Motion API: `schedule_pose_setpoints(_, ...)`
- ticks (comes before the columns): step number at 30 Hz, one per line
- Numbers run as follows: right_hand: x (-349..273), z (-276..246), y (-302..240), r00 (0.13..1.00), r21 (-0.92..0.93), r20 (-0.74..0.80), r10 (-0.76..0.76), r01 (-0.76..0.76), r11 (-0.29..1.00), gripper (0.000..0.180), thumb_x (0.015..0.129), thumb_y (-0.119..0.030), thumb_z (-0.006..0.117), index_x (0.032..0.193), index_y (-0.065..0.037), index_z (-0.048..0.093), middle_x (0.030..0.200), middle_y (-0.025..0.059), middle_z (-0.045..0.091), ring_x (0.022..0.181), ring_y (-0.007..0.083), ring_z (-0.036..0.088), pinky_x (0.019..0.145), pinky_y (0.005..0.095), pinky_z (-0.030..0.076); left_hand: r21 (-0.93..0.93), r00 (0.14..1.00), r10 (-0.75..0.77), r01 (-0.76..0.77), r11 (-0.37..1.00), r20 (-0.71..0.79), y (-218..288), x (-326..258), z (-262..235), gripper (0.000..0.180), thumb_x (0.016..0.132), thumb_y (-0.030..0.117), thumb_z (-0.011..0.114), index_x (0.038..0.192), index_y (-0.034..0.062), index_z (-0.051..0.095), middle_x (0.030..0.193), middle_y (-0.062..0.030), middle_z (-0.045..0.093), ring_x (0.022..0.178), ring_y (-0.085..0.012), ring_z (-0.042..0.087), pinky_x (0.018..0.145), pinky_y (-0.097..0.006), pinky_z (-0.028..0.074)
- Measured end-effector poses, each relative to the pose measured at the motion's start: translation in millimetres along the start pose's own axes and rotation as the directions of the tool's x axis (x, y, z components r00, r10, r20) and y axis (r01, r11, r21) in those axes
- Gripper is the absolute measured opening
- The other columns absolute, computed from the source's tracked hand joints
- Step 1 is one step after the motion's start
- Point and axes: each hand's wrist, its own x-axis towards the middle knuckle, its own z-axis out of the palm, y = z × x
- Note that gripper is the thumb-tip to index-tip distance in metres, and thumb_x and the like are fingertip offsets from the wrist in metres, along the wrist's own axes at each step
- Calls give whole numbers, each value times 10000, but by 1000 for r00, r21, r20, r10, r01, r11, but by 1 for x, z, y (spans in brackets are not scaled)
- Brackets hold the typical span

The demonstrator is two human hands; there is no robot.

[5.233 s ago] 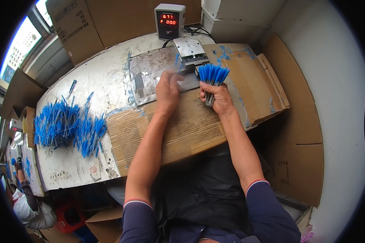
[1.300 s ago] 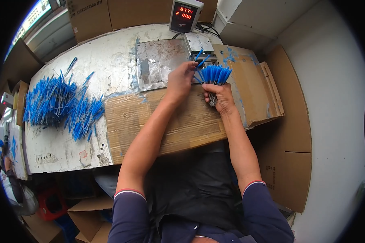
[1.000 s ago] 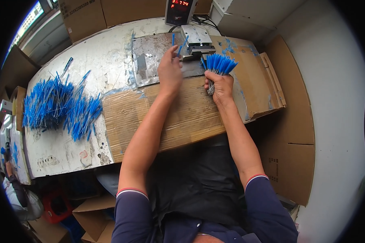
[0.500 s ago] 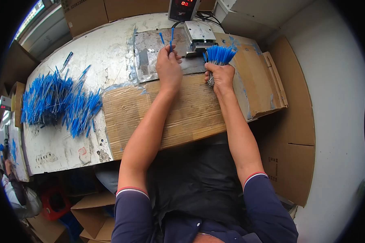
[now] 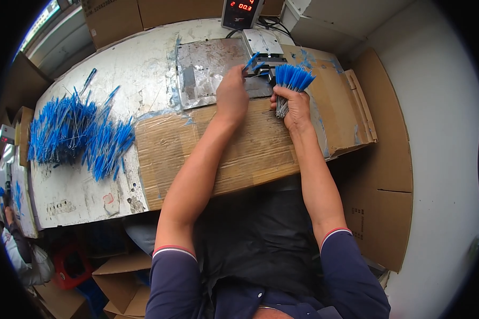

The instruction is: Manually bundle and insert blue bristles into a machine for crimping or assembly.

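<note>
My right hand (image 5: pixel 292 108) grips an upright bundle of thin metal stems with blue brush tips (image 5: pixel 292 80), the blue ends fanned at the top. My left hand (image 5: pixel 231 95) pinches one or two blue-tipped pieces (image 5: pixel 252 61) and holds them against a small metal device (image 5: pixel 263 47) at the far edge of the bench. A scratched metal plate (image 5: pixel 202 69) lies under and left of my left hand. Both forearms rest over a flattened cardboard sheet (image 5: pixel 250 149).
A big loose pile of blue-tipped pieces (image 5: pixel 77 135) covers the bench's left part. A grey box with a red digit display (image 5: pixel 241 10) stands behind the metal device. Cardboard boxes line the back and right; another person (image 5: pixel 16 250) is at the lower left.
My left hand drew a piece from the bundle, swung it left over the metal plate, and now holds it at the metal device. My right hand kept the bundle nearly still.
</note>
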Motion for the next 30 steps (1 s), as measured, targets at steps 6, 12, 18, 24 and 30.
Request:
schedule_pose_setpoints(6,-1,-5,-6,996,-30,54,67,-66,997,116,799,18,751,878,32,668,737,101,677,610,184,674,512,285,564,40,994,76,-79,996,74,2,1,-1,359,814,-96,539,1150,13,600,1019,-174,660,989,-385,629,852,-458,507)
schedule_pose_setpoints(12,-1,-4,-8,996,-81,68,59,-53,995,123,745,55,769,829,37,682,686,102,669,532,189,662,437,286,537,172,981,163,-180,969,110,4,1,0,344,806,-91,541,1135,-14,606,1016,-202,636,988,-389,615,865,-451,504)
schedule_pose_setpoints(18,2,5,-8,998,-150,8,65,-63,987,89,735,66,761,747,37,678,649,118,663,495,184,642,409,288,500,282,972,132,-183,942,192,5,1,-1,332,816,-94,545,1131,-6,602,1030,-199,631,1000,-380,619,873,-446,499)
schedule_pose_setpoints(24,10,10,-1,1000,-161,-27,13,-17,987,91,730,67,750,694,46,670,629,118,654,482,191,633,402,295,491,331,988,105,-137,934,114,-2,4,-1,264,844,-72,542,1093,-1,595,1010,-195,621,960,-381,617,831,-451,502)
schedule_pose_setpoints(30,11,11,-2,999,-157,-42,18,-25,987,91,732,77,743,696,47,665,637,119,656,488,195,638,399,296,489,394,996,87,-75,916,-12,-3,4,-2,179,853,-33,553,1021,15,591,968,-175,617,919,-364,626,799,-453,504)
